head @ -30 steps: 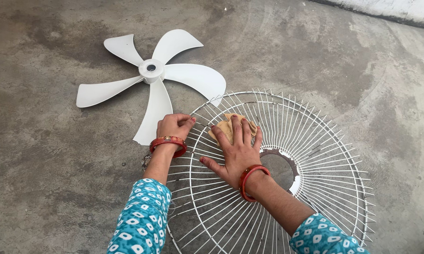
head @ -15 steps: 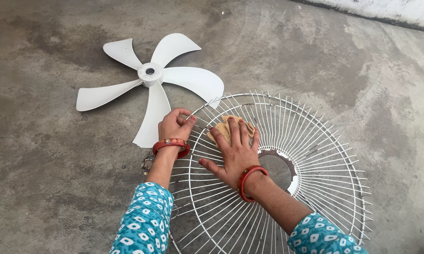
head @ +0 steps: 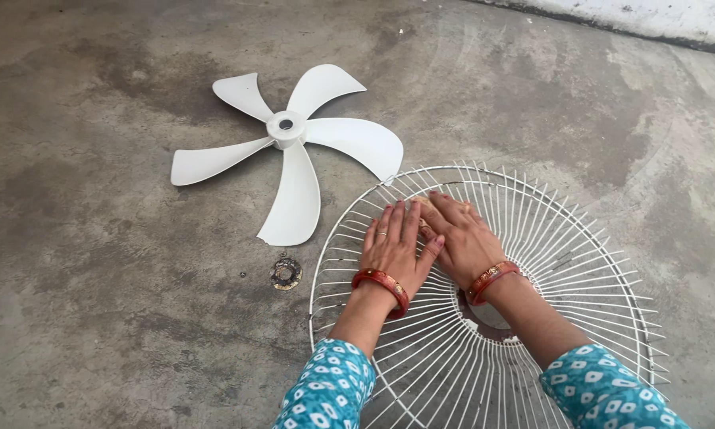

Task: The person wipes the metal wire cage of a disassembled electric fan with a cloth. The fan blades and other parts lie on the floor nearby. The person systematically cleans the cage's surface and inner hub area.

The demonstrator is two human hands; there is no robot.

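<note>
Both hands flat on the wire fan guard [head: 484, 302], which lies on the concrete floor [head: 95, 262]. The left hand [head: 395, 246] is spread open, palm down, fingers pointing to twelve o'clock, holding nothing, just pressing on the wires. The right hand [head: 462, 238] sits just beside it at three o'clock, thumbs touching, also palm down with its fingers extended. There is a sliver of tan cloth [head: 425, 208] peeking out at its fingertips, pinned under them, I think, though most of it is hidden.

The guard fills the lower right of the floor, its round centre plate [head: 488, 316] partly covered by the right wrist. It looks light and springy: thin white wires that would flex under a push, and rust near the middle. The outer ring looks the sturdiest place to take hold, since single wires could bend.

Up at ten o'clock from the hands lies the white five-blade fan propeller [head: 287, 151], apart from the guard's rim, smooth plastic, likely light. A small rusty ring [head: 286, 273] rests on the floor at nine o'clock, just outside the guard.
</note>
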